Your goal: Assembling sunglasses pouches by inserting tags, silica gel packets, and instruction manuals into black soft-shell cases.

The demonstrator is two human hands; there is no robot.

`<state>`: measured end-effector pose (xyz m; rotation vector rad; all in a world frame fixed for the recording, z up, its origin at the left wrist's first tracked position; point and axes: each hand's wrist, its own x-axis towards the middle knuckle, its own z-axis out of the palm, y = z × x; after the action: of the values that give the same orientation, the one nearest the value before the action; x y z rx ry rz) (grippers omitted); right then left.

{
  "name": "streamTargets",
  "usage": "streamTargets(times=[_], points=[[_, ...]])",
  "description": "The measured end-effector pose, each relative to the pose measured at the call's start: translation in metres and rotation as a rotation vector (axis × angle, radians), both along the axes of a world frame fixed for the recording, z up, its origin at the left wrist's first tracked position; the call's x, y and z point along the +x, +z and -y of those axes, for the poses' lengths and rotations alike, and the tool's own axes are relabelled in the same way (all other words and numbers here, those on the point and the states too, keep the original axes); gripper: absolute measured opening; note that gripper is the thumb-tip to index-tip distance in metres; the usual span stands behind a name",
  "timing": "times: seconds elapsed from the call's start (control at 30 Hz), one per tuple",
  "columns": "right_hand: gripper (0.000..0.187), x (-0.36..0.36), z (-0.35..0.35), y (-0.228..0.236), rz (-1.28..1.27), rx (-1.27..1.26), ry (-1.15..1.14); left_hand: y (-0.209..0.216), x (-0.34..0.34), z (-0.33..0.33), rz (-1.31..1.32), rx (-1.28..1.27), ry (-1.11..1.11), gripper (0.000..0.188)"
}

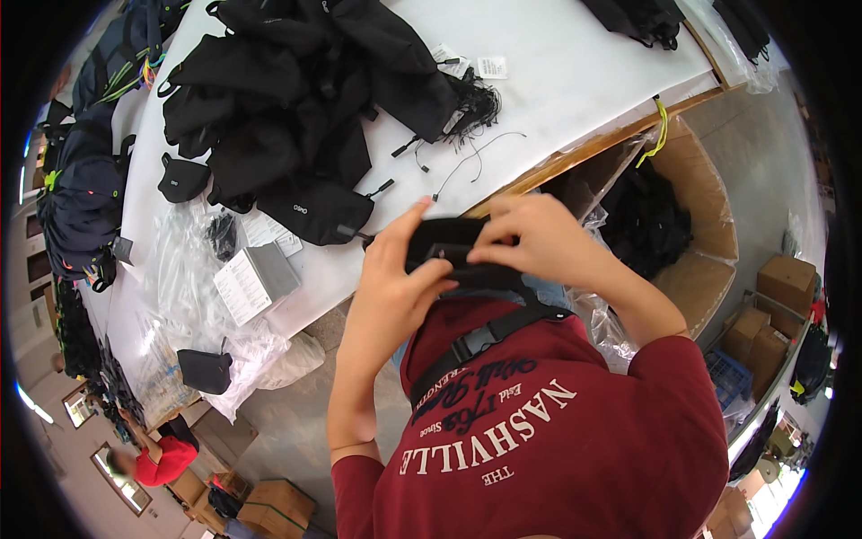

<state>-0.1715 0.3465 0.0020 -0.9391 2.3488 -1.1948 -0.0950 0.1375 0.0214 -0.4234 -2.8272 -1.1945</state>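
Both hands are working on a small black fabric pouch, which they are holding just in front of the person's waist, by the near edge of the white worktop (548,94). The left hand (388,280) is gripping the pouch (440,232) at its left side, with the thumb lying along the near side and the index finger reaching up toward the far rim. The right hand (539,235) is pinching the right part of the pouch between bent fingers and thumb; slight blur is hiding the exact contact.

Beyond the hands, a heap of black pouches (269,135) is covering much of the worktop, and a loose thin cord (473,162) is lying to the right of it. White paper tags (492,67) are resting near a tangle of black cords (476,103). A grey box (269,274) is sitting left of the hands, beside crumpled clear plastic (175,269). To the right, an open cardboard carton (714,193) is holding black items (646,220). Dark backpacks (85,211) are standing along the far left.
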Motion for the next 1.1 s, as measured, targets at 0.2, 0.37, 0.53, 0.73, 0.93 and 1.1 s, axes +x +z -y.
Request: streamTargets(times=[0.2,0.37,0.53,0.73,0.93,1.1], points=[[0.028,0.016,-0.017,-0.017,0.122,0.083,0.197,-0.016,-0.019,-0.002,0.491,-0.079,-0.454,0.020],[0.038,0.016,-0.042,-0.018,0.258,0.107,0.085,-0.041,-0.106,-0.027,0.449,0.241,-0.502,0.016],[0.032,0.030,-0.047,-0.021,0.278,0.062,0.022,-0.092,-0.230,-0.075,-0.406,-0.167,0.001,0.015],[0.025,0.022,-0.070,-0.005,0.163,0.074,-0.025,-0.112,-0.258,-0.071,-0.136,-0.474,-0.018,0.027],[0.018,0.006,-0.076,0.029,-0.208,0.220,-0.129,-0.032,-0.198,-0.071,-0.094,0.385,-0.081,0.014],[0.015,-0.017,-0.052,0.040,-0.406,0.237,-0.056,0.019,-0.113,-0.028,-0.220,0.029,-0.260,0.015]])
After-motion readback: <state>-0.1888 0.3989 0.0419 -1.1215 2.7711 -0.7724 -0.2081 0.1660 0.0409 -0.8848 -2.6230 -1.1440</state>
